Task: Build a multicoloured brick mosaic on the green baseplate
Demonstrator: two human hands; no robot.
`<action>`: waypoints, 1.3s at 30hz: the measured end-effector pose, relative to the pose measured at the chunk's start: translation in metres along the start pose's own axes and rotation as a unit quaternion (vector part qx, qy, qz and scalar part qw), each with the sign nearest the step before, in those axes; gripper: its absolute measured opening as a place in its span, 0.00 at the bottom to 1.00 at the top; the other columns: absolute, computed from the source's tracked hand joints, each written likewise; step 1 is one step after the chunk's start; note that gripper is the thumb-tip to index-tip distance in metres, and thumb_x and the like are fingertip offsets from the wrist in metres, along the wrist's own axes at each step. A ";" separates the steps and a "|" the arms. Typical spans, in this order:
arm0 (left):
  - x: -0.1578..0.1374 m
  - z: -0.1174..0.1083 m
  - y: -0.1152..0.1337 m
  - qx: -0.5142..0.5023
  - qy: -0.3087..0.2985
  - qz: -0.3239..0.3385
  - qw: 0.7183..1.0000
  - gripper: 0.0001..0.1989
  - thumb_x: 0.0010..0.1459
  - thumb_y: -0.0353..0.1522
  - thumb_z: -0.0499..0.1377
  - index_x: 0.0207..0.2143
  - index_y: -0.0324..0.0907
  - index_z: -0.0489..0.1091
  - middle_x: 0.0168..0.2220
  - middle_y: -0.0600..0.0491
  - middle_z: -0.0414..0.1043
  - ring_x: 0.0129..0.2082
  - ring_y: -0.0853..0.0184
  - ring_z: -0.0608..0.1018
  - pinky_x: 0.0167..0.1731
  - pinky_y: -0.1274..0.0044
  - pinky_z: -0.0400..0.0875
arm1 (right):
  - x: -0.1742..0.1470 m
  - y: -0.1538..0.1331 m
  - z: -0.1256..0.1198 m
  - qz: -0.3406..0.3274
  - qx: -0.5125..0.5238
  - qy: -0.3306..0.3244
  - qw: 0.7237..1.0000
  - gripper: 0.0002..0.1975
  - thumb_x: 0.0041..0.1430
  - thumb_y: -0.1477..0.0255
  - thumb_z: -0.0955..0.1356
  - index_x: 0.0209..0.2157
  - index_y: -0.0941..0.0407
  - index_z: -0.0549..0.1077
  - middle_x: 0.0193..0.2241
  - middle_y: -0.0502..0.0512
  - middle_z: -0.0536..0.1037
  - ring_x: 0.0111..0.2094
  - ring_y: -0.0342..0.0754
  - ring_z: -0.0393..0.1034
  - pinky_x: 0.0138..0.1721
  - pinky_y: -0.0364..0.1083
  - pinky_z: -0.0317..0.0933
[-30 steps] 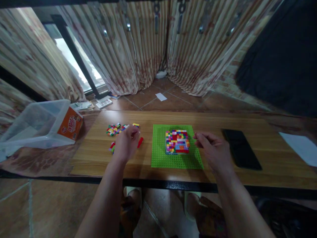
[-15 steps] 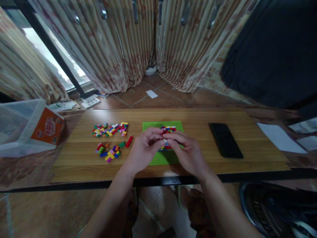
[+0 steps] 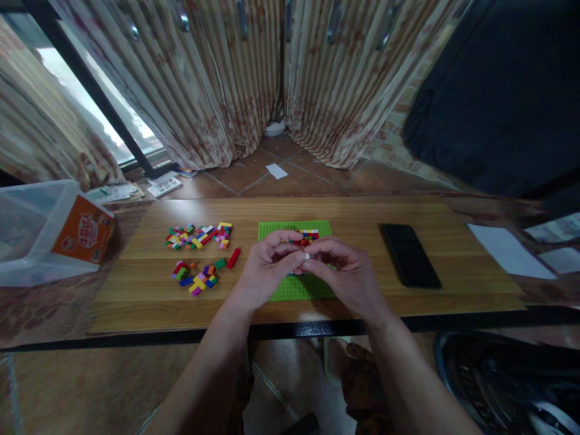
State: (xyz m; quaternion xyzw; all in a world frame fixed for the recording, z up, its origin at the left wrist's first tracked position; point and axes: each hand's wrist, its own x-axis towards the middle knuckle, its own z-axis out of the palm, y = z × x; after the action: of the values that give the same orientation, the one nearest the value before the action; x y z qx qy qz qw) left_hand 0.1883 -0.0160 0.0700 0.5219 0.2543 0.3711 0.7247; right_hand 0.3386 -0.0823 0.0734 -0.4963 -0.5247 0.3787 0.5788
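Over the green baseplate [image 3: 294, 292], my left hand [image 3: 272, 266] and my right hand [image 3: 342, 272] meet fingertip to fingertip. Between them they pinch a small white toy brick [image 3: 307, 256]; its exact shape is too small to make out. Both hands are closed, thumbs against index fingers. Behind the fingers, a build of red, white, blue and yellow bricks [image 3: 310, 234] stands on the baseplate, mostly hidden by my hands. A long red brick [image 3: 233, 258] lies on the table just left of my left hand, with a green brick [image 3: 220, 263] beside it.
Loose coloured bricks lie in two groups, a far pile [image 3: 199, 237] and a near pile [image 3: 197, 283], on the wooden table [image 3: 357, 211]. A black phone [image 3: 410, 256] rests to the right. A clear plastic bin [image 3: 36, 235] stands at the far left, and papers [image 3: 507, 249] lie at the right.
The white brick now shows more plainly between my fingertips. My hands have shifted slightly and still meet over the baseplate. The whole view has slid a little to the left.
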 end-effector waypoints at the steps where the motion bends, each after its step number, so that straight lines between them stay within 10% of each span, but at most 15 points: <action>1: 0.000 0.000 0.000 -0.002 -0.004 -0.003 1.000 0.19 0.52 0.35 0.68 0.44 0.39 0.70 0.30 0.54 0.79 0.26 0.73 0.77 0.30 0.81 0.72 | 0.000 0.000 -0.002 -0.004 0.004 -0.008 1.000 0.06 0.56 0.65 0.74 0.36 0.50 0.80 0.32 0.50 0.78 0.34 0.46 0.73 0.39 0.48 0.69; 15: 0.001 0.000 0.000 0.008 -0.031 -0.019 0.999 0.19 0.53 0.37 0.68 0.45 0.39 0.69 0.29 0.54 0.78 0.27 0.72 0.78 0.29 0.81 0.72 | -0.001 -0.004 -0.006 0.002 0.043 -0.046 0.998 0.04 0.58 0.67 0.73 0.35 0.51 0.80 0.33 0.50 0.77 0.34 0.45 0.73 0.40 0.48 0.69; 24: 0.007 -0.008 -0.005 0.096 0.115 0.004 0.989 0.11 0.54 0.36 0.65 0.36 0.38 0.73 0.22 0.57 0.72 0.22 0.74 0.73 0.25 0.81 0.69 | 0.010 0.015 -0.030 0.058 -0.107 0.191 0.974 0.10 0.49 0.64 0.75 0.30 0.56 0.78 0.26 0.51 0.79 0.27 0.45 0.71 0.32 0.46 0.66; 39: 0.005 -0.019 -0.012 0.130 0.115 -0.003 0.985 0.07 0.52 0.32 0.63 0.34 0.38 0.73 0.26 0.55 0.73 0.24 0.74 0.72 0.24 0.81 0.64 | 0.018 0.031 -0.029 0.100 -0.113 0.138 0.979 0.12 0.44 0.62 0.76 0.27 0.56 0.79 0.26 0.52 0.80 0.28 0.47 0.72 0.33 0.47 0.66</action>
State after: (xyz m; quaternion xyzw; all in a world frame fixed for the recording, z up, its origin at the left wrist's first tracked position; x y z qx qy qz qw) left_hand 0.1802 -0.0031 0.0530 0.5648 0.3833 0.3899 0.6181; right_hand 0.3731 -0.0635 0.0491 -0.6555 -0.4273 0.3010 0.5451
